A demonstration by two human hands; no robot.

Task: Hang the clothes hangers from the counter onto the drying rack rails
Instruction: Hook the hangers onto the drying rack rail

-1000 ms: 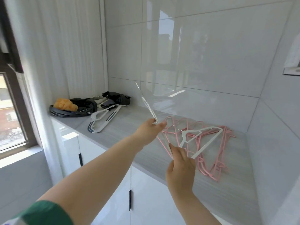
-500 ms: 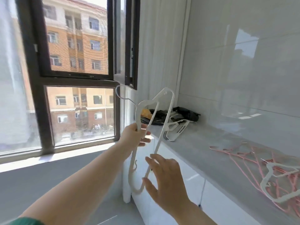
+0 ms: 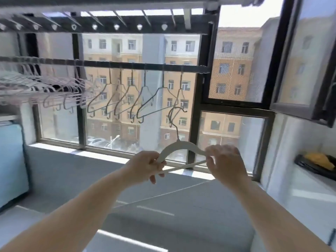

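Centre frame, below the rail (image 3: 145,66), I log left hand (image 3: 145,164) gripping and right hand (image 3: 225,160) pinching the white hanger (image 3: 179,145), hook up, unhung; many hangers (image 3: 147,93) hang above, remaining stock unseen.

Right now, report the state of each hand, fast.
Left hand: closed, gripping the left end of the white hanger.
Right hand: closed, pinching the hanger's right shoulder.
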